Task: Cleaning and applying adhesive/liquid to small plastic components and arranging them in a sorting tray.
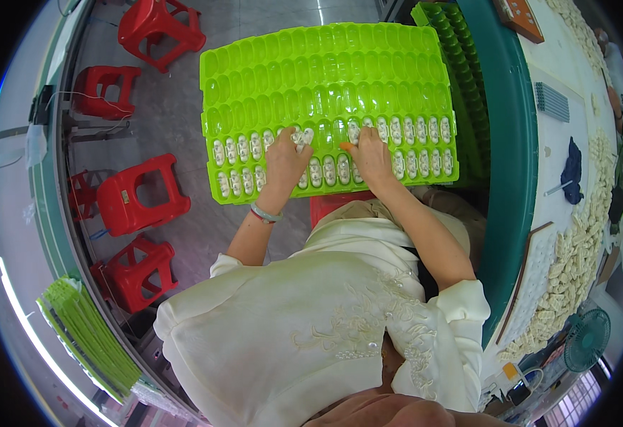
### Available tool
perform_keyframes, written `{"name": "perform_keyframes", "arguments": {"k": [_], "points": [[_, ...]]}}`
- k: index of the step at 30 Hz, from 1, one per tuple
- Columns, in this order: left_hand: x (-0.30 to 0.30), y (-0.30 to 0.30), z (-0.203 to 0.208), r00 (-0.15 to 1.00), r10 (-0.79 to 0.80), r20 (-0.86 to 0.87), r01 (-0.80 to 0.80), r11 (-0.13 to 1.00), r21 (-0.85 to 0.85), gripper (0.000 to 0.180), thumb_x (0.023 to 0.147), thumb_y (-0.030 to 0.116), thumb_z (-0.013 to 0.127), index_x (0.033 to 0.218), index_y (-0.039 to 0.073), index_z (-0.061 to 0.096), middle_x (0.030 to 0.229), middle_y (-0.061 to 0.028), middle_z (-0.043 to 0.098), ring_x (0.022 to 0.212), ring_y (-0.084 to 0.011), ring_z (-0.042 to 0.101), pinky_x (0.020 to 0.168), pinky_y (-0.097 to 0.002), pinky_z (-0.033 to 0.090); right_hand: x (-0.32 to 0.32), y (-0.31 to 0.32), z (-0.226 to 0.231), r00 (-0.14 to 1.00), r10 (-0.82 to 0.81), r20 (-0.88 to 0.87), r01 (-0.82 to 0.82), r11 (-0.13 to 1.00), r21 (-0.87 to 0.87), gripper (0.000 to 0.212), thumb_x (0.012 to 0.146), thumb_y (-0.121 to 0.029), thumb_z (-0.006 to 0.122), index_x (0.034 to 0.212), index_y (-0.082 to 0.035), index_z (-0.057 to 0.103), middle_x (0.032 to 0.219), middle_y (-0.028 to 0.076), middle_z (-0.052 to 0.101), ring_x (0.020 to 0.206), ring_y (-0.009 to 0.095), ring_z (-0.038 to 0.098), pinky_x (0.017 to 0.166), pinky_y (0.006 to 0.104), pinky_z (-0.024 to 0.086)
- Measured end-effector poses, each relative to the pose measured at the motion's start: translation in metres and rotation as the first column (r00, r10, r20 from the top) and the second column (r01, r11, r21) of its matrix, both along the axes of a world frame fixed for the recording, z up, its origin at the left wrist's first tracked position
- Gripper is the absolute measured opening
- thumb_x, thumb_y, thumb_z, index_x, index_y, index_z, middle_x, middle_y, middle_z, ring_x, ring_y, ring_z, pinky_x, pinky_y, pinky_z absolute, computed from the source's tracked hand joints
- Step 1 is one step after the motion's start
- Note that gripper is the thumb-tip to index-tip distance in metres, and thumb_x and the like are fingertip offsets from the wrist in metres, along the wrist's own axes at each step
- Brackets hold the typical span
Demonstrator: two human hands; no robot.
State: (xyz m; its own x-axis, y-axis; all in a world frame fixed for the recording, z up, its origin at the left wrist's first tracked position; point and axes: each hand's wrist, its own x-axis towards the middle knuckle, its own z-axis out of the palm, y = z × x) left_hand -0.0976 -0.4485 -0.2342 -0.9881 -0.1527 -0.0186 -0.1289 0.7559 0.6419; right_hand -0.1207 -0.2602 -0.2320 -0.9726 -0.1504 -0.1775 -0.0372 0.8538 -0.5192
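Observation:
A bright green plastic tray (325, 75) with rows of oval pockets lies before me. In its two nearest rows sit white oval pieces with small dark spots, among them one piece (329, 171) between my hands; the farther rows hold none. My left hand (285, 162) is closed on a white oval piece (304, 136) over the second-nearest row, its fingers partly hidden. To the right, my right hand (374, 158) pinches at another white oval piece (354, 131) in the same row. Something orange covers its thumb tip. Between these two pieces a few pockets stand bare.
Red plastic stools (144, 196) stand on the grey floor at left. More green trays (461, 85) are stacked beyond the right edge of mine. A dark green table edge (507, 178) runs along the right, with heaped pale pieces (571, 267) and a fan (587, 340).

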Motion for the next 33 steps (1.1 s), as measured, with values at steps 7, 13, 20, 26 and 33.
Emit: {"name": "perform_keyframes", "arguments": {"k": [7,13,20,26,33], "points": [[-0.003,0.009,-0.023,0.997,-0.007,-0.08,0.003,0.999,-0.053,0.046,0.07,0.018,0.073,0.108,-0.003,0.057,0.063,-0.0101,0.06,0.057,-0.0258,0.06,0.055,-0.0365,0.048,0.003,0.015,0.02,0.999,-0.045,0.013,0.045,0.998,-0.031,0.048,0.076,-0.036,0.072,0.091,0.006,0.056,0.082,0.024,0.062,0.074,0.039,0.063,0.061,0.0427,0.051],[-0.013,0.015,-0.016,0.997,-0.057,0.047,0.061,0.994,-0.091,0.059,0.068,0.027,0.079,0.111,-0.004,0.053,0.064,-0.0165,0.06,0.063,-0.0346,0.06,0.057,-0.0431,0.047,0.05,0.085,0.092,0.983,-0.112,0.142,0.143,0.963,-0.228,0.038,0.075,-0.03,0.072,0.091,0.003,0.063,0.075,0.017,0.065,0.07,0.034,0.064,0.06,0.04,0.049],[-0.053,0.078,0.03,0.895,-0.374,-0.242,0.409,0.905,0.114,0.032,0.081,0.008,0.068,0.111,0.0,0.059,0.071,-0.0081,0.057,0.044,-0.0165,0.049,0.046,-0.0302,0.043,0.17,0.181,0.177,0.891,-0.445,0.09,0.442,0.808,-0.39,0.024,0.077,0.0,0.057,0.101,-0.002,0.061,0.08,0.01,0.065,0.054,0.018,0.06,0.052,0.0299,0.048],[-0.058,0.278,0.157,0.36,-0.743,-0.564,0.924,0.368,0.105,0.012,0.084,0.002,0.062,0.096,0.0,0.065,0.082,-0.0132,0.065,0.06,-0.0205,0.063,0.056,-0.0285,0.049,0.264,0.238,0.208,0.41,-0.912,0.008,0.824,0.367,-0.432,0.025,0.078,-0.01,0.068,0.1,-0.001,0.06,0.076,0.006,0.061,0.047,0.007,0.05,0.044,0.0247,0.041],[-0.036,0.49,0.213,-0.45,-0.774,-0.446,0.888,-0.336,-0.313,0.02,0.075,0.019,0.072,0.084,0.005,0.062,0.079,-0.0086,0.057,0.073,-0.025,0.06,0.062,-0.0332,0.048,0.215,0.339,0.206,0.321,-0.759,-0.567,0.916,0.401,-0.018,0.048,0.073,-0.033,0.074,0.106,-0.001,0.058,0.078,0.012,0.06,0.069,0.025,0.06,0.06,0.0346,0.047]]}}
